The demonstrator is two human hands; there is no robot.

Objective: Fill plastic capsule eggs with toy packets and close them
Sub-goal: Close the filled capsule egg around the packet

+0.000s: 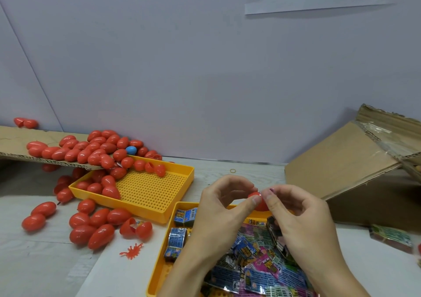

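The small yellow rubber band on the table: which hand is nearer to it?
Left. The left hand is just below the rubber band; the right hand is farther off to the right.

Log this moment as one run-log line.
stage: working red egg | left hand: holds egg | right hand: pinches egg | over packet tray | open egg on table
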